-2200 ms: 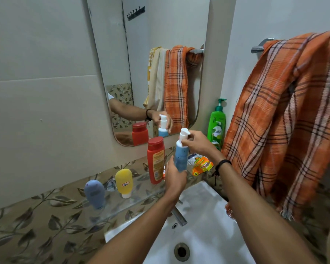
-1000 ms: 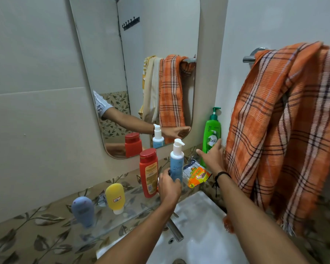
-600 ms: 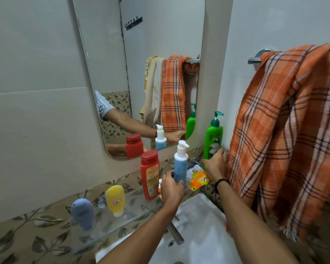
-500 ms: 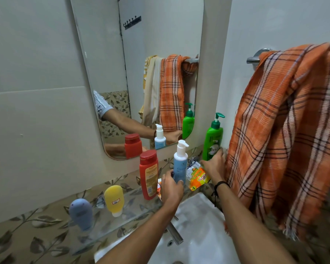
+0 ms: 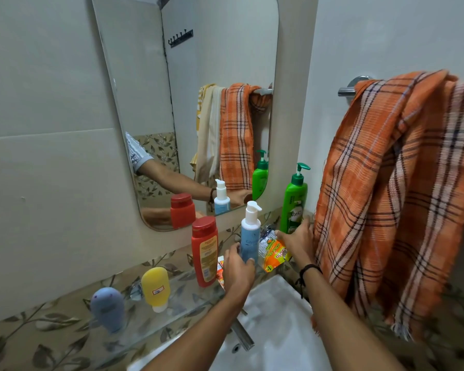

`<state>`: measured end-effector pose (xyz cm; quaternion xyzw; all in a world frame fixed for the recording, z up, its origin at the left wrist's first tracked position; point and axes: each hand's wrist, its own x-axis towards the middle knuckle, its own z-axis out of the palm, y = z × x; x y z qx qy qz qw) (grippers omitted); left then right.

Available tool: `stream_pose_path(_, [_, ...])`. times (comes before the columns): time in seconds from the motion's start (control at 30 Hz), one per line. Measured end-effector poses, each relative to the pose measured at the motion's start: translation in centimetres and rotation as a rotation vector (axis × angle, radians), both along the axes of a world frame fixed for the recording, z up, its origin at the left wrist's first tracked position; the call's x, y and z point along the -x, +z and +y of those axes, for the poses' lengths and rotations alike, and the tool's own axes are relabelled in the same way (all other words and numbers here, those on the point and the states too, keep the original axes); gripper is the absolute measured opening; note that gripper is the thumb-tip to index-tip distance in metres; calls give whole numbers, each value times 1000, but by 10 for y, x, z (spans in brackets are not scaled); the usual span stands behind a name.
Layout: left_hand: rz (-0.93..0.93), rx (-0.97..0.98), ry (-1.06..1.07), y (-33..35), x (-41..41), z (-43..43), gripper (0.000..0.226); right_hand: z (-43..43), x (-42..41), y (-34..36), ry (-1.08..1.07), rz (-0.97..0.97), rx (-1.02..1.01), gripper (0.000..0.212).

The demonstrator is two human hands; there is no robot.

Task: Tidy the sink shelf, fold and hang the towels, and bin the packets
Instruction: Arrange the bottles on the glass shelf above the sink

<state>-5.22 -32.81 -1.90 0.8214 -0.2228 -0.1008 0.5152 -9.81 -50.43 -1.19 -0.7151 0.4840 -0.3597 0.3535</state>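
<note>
My left hand [image 5: 237, 266] grips the lower part of a blue pump bottle [image 5: 249, 234] that stands upright on the glass shelf [image 5: 177, 309]. My right hand [image 5: 296, 242] is wrapped round the base of a green pump bottle [image 5: 295, 207] in the corner. Between the two bottles lies an orange packet [image 5: 275, 254] with a silvery packet [image 5: 265, 234] behind it. A small orange packet [image 5: 220, 269] lies beside the red bottle [image 5: 204, 250]. An orange plaid towel [image 5: 399, 188] hangs bunched on the rail [image 5: 346, 91].
A yellow tube [image 5: 156, 287] and a blue-grey tube [image 5: 107, 309] stand cap-down at the shelf's left. The white sink [image 5: 279, 330] and tap [image 5: 243, 336] lie below. The mirror [image 5: 198, 103] shows a second pale towel beside the plaid one.
My right hand left the blue bottle's pump and took hold of the green bottle, shifting it out from the wall so its reflection shows. My left hand set the blue bottle down, still holding it.
</note>
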Motion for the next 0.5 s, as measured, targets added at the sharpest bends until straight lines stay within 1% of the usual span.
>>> stream_pose_path(0.07, [-1,7,5,0,2,2,67,9,3,-5,-47,-58,-28,110])
stream_pose_path(0.1, [1,14,10,-1,4,3,70,15,5,-7,-66,-95,-24,105])
stream_pose_path(0.13, [6,26,18,-2,7,4,72,26,10,-7,-78,-132,-18,95])
stream_pose_path(0.17, [11,49,27,-3,11,6,74,37,15,-5,-92,-165,3,79])
stream_pose_path(0.23, [2,117,49,-7,20,10,74,64,30,4,-134,-201,49,40])
stream_pose_path(0.27, [-13,154,64,-8,25,11,71,75,38,10,-160,-193,68,24])
stream_pose_path(0.3, [-31,190,80,-10,29,13,67,83,46,15,-185,-187,113,13])
stream_pose_path(0.33, [-51,223,91,-10,35,15,62,92,56,23,-206,-204,193,8])
stream_pose_path(0.37, [-82,251,95,-10,40,18,57,96,65,33,-238,-241,316,8])
stream_pose_path(0.43, [-178,276,76,-9,48,23,49,100,85,55,-384,-322,628,9])
stream_pose_path(0.47, [-237,270,52,-8,51,25,47,102,96,70,-494,-355,737,12])
stream_pose_path(0.5, [-290,255,23,-7,54,27,44,100,106,85,-598,-376,779,22])
